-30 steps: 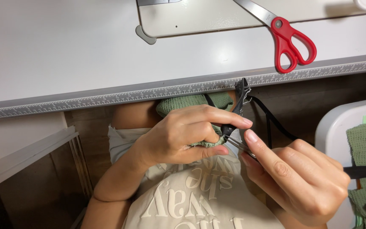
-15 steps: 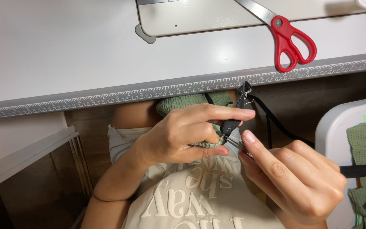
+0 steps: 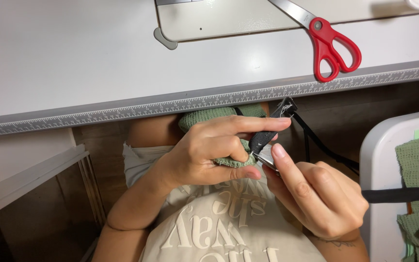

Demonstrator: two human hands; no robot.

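A: Holding what, left hand?

B: Pinching a bit of green knit fabric & a black strap together, just under the table edge. Fingers curled tight, index stretched along the strap toward the table edge – prob. keeping it flat & taut.

A: Right hand?

B: Sitting lower, further from the table edge, over the lap. Closed round a small metal tool, poss. a snip or seam ripper, can't tell which. Index fingertip pressing on top, tip of tool meeting the fabric right at the left thumb. Prob. gripping short for control.

A: Rest of the strap?

B: Trailing off rightwards below the table edge to a white bin w/ more green fabric inside. Keeping slack out of the way, likely.

A: Scissors?

B: Red-handled scissors lying up on the tabletop, well above the table edge, untouched, beside the sewing machine base.

A: Differing from 0.5 s ago?

B: Barely. Left index reaching a touch further along the strap, end of strap lifting slightly nearer the table edge. Right hand shifting a little. Scissors not moving.
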